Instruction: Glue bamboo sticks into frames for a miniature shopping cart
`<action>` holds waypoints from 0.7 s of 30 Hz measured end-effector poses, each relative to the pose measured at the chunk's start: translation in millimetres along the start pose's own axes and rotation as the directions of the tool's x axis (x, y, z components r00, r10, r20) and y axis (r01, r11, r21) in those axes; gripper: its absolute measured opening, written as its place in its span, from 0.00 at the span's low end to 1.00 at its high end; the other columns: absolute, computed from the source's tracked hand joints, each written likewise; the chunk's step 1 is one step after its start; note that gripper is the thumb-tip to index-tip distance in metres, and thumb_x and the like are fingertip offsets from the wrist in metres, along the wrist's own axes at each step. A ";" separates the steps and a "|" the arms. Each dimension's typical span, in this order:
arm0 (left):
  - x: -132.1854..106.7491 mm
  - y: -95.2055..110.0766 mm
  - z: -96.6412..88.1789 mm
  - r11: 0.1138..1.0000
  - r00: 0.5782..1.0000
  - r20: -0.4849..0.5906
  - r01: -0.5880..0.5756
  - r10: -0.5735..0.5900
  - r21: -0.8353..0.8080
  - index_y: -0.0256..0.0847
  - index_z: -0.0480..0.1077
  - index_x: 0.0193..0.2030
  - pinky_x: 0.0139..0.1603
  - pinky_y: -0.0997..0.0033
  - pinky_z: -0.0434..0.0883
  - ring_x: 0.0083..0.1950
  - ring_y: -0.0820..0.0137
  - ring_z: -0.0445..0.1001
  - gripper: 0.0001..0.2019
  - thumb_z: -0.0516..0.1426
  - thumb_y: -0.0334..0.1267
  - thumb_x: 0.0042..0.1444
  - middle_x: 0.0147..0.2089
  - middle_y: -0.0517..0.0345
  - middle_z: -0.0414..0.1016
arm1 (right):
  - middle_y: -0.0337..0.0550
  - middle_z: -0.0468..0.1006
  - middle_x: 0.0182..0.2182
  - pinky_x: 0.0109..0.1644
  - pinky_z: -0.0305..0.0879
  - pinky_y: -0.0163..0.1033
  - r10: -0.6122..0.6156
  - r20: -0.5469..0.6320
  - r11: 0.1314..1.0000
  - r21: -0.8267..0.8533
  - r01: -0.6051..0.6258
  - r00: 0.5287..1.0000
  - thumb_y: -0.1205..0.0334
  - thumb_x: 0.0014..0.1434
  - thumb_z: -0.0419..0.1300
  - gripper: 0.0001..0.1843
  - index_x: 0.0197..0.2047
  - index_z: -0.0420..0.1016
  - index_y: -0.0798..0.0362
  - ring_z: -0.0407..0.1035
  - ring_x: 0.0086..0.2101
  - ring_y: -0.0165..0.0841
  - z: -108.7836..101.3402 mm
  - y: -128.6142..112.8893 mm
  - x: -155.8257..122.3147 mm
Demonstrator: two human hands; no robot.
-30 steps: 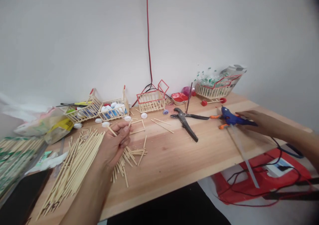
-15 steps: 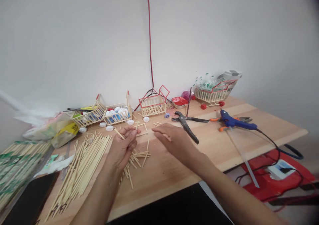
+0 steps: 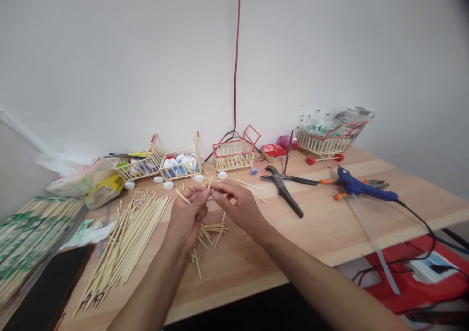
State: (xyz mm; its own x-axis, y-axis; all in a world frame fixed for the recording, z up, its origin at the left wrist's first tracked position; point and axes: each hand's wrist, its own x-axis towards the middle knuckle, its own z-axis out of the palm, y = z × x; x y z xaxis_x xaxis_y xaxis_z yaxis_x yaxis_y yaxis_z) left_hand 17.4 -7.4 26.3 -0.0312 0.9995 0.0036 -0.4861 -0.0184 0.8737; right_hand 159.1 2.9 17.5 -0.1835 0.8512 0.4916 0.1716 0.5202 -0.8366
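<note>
My left hand [image 3: 186, 218] is closed around short wooden sticks; one light stick [image 3: 182, 196] pokes out on its left side, and another stands up between thumb and finger. My right hand [image 3: 242, 206] meets it, thumb and fingertips pinched at the upright stick [image 3: 210, 182]. Just how the fingers overlap there is partly hidden. Below the hands lies a loose heap of cut stick pieces [image 3: 214, 228]. Left of them is a bundle of long wooden sticks [image 3: 135, 243].
Small stick-built carts [image 3: 234, 162] line the wall, one holding bottle caps. On the right lie black-handled pliers [image 3: 284, 191], a blue glue gun [image 3: 361, 187] and its glue stick. A red paint tray [image 3: 273, 151] stands behind. Packaged sticks [image 3: 32, 243] and a dark phone [image 3: 51, 287] are left.
My right hand has moved left, from apart over the table to touching the stick at my left fingertips. The view has shifted slightly to the left.
</note>
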 end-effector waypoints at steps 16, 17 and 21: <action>-4.9 -6.0 5.6 0.994 0.995 0.027 0.101 -0.100 -0.036 0.37 0.70 0.34 0.25 0.81 0.57 0.27 0.81 0.65 0.16 0.69 0.33 0.39 0.32 0.60 0.73 | 0.42 0.77 0.35 0.41 0.65 0.38 0.113 -0.069 0.988 0.116 -0.104 0.991 0.55 0.60 0.59 0.10 0.34 0.74 0.52 0.71 0.38 0.34 -3.0 6.3 -2.9; -4.3 -5.2 4.5 0.993 0.993 0.021 0.115 -0.114 -0.031 0.37 0.71 0.35 0.25 0.81 0.58 0.27 0.81 0.65 0.15 0.68 0.31 0.39 0.35 0.58 0.74 | 0.42 0.77 0.34 0.41 0.64 0.38 0.118 -0.063 0.989 0.099 -0.111 0.991 0.55 0.60 0.59 0.10 0.34 0.75 0.52 0.71 0.37 0.34 -5.5 7.0 -2.3; -1.2 -5.2 -1.9 0.990 0.990 -0.035 0.138 -0.137 0.030 0.34 0.73 0.37 0.28 0.77 0.60 0.28 0.79 0.64 0.10 0.62 0.31 0.45 0.40 0.52 0.74 | 0.41 0.79 0.33 0.40 0.63 0.37 0.165 -0.025 0.984 0.075 -0.162 0.986 0.54 0.61 0.58 0.11 0.35 0.75 0.52 0.71 0.36 0.33 -15.4 7.1 -0.5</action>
State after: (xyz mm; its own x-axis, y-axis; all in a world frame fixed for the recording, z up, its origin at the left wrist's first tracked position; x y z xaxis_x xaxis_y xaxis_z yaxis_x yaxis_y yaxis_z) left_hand 18.3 -8.6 20.8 0.0053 0.9911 -0.1331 -0.4590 0.1207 0.8802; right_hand 175.4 7.2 15.0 -0.1284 0.9268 0.3530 0.1258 0.3683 -0.9211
